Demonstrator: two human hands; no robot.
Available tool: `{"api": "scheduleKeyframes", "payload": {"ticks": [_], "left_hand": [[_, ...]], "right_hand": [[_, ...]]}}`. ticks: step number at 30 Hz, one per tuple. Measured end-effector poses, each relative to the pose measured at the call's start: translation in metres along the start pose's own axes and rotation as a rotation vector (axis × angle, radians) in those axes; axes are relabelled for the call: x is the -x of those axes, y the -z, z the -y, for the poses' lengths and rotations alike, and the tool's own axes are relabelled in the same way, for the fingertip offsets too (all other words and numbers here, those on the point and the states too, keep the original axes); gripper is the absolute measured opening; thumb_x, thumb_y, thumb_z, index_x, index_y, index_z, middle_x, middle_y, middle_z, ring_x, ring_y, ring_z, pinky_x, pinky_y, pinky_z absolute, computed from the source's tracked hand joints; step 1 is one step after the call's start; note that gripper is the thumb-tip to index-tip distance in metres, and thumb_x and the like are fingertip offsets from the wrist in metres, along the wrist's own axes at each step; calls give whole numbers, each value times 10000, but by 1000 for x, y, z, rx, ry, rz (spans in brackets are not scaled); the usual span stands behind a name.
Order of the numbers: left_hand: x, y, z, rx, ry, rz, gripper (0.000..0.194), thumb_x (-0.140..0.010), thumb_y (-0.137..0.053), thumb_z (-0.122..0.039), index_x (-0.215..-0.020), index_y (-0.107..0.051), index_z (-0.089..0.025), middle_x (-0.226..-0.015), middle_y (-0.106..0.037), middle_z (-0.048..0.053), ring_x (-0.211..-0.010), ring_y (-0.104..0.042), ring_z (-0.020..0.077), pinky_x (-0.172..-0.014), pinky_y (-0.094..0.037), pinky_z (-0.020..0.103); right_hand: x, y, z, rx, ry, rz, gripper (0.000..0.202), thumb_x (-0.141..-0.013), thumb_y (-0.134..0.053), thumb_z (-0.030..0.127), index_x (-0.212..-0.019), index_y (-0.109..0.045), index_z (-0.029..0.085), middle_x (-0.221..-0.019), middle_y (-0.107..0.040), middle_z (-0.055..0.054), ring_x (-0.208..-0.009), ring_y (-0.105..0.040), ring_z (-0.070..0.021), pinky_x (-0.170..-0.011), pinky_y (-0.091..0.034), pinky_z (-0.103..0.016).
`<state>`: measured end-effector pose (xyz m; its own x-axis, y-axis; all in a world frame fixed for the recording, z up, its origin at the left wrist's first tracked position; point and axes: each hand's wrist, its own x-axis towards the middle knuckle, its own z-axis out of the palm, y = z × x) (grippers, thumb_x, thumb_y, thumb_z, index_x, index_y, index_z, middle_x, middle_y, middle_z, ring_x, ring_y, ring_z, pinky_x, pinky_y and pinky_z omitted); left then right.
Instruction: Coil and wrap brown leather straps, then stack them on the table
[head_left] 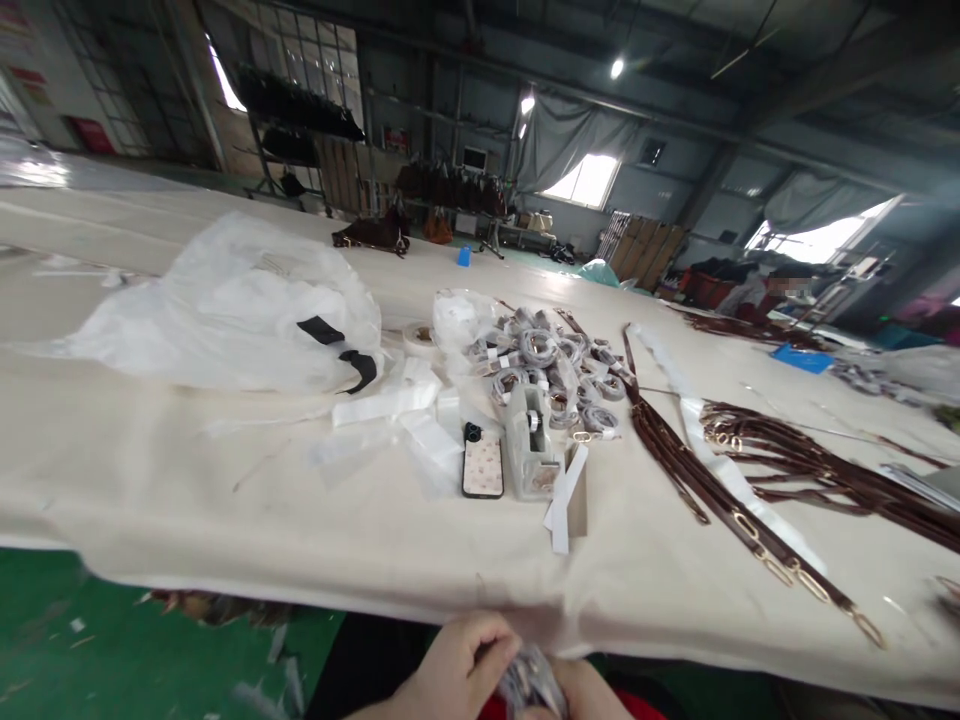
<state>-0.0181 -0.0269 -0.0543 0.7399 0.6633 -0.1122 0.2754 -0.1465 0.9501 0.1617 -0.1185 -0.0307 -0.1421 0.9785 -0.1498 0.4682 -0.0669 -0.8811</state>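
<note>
The long table [150, 480], covered in pale cloth, fills most of our view, and its near edge runs just above our hands. On its left half lies a big crumpled plastic bag [225, 310] with two black tabs showing through. Along the right side, dark brown straps [750, 470] with gold links fan out toward the near right corner, with a white paper strip [720, 460] lying among them. Near the middle sits a heap of small wrapped coils [547, 365], and in front of it a tape dispenser [531, 445], a phone [483, 465] lying face down, and some loose white paper pieces [390, 400].

Below the near edge, off the table, our left hand [450, 670] curls its fingers closed over the top of a small wrapped bundle [529, 680], and our right hand [592, 695] supports it from beneath; how tightly its fingers close we cannot tell, since the frame cuts them off. The bundle sits between the two hands, close to our body.

To handle it well, we judge it best to keep the wrap snug with the left fingers while the right hand steadies the underside, so that nothing slips loose.
</note>
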Motion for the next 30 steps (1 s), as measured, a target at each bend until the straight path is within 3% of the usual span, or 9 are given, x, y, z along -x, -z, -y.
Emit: {"api": "scheduleKeyframes", "payload": {"ticks": [3, 6, 8, 10, 16, 20, 23, 27, 30], "left_hand": [[-3, -2, 6, 11, -25, 52, 416, -914, -485, -514, -723, -630, -175, -721, -633, 22, -731, -572, 184, -680, -435, 237], [-6, -4, 10, -17, -13, 48, 473, -896, -471, -573, -639, -554, -184, -657, -568, 10, -679, -520, 173, -623, -402, 234], [-7, -3, 10, -49, -24, 37, 510, -889, -448, -608, -598, -491, -190, -616, -504, -3, -637, -470, 159, -597, -373, 237], [-6, -1, 9, -66, -35, 29, 526, -886, -433, -621, -583, -462, -192, -595, -466, -11, -617, -440, 151, -586, -355, 240], [3, 7, -9, -25, -28, 42, 463, -918, -452, -531, -659, -583, -171, -651, -554, 0, -658, -501, 155, -616, -372, 229], [5, 10, -17, -33, -20, 64, 438, -940, -463, -487, -734, -673, -161, -695, -638, 13, -664, -539, 158, -631, -384, 229], [5, 10, -18, -54, -25, 78, 414, -946, -476, -458, -773, -711, -164, -730, -683, 17, -681, -570, 161, -643, -403, 222], [5, 13, -20, -84, -59, 141, 429, -961, -467, -470, -862, -753, -165, -786, -728, 37, -713, -620, 171, -659, -436, 220], [7, 18, -21, -85, -117, 212, 496, -969, -437, -538, -1012, -764, -168, -913, -766, 78, -814, -675, 200, -735, -481, 234]], "right_hand": [[-15, 32, 3, 294, -81, -248, 323, -927, -498, 460, -988, -678, 199, -880, -730, -70, -810, -686, -233, -750, -568, -322], [-36, 58, -4, 664, 7, -487, 347, -888, -525, 246, -1213, -636, 200, -1214, -684, -139, -1079, -661, -306, -930, -546, -441], [-50, 65, -16, 859, 108, -513, 462, -845, -540, 143, -1297, -604, 210, -1350, -630, -126, -1226, -590, -324, -1042, -490, -483], [-59, 66, -28, 970, 146, -480, 433, -860, -549, 119, -1279, -621, 195, -1299, -674, -113, -1208, -607, -309, -1048, -496, -479], [-62, 66, -42, 1023, 148, -417, 295, -950, -526, 189, -1211, -657, 156, -1228, -719, -125, -1130, -657, -287, -991, -531, -475], [-58, 68, -41, 1021, 150, -393, 322, -952, -451, 114, -1208, -645, 146, -1214, -720, -125, -1136, -656, -264, -1010, -516, -436], [-58, 67, -44, 1027, 131, -417, 361, -905, -431, 19, -1160, -657, 138, -1082, -757, -121, -1014, -696, -261, -935, -544, -405], [-55, 71, -48, 1017, 78, -555, 393, -889, -393, -7, -1119, -667, 157, -1060, -764, -118, -908, -719, -257, -850, -549, -380], [-43, 82, -40, 946, -38, -823, 356, -986, -347, 159, -1243, -590, 116, -992, -775, -144, -829, -734, -269, -723, -548, -380]]}}
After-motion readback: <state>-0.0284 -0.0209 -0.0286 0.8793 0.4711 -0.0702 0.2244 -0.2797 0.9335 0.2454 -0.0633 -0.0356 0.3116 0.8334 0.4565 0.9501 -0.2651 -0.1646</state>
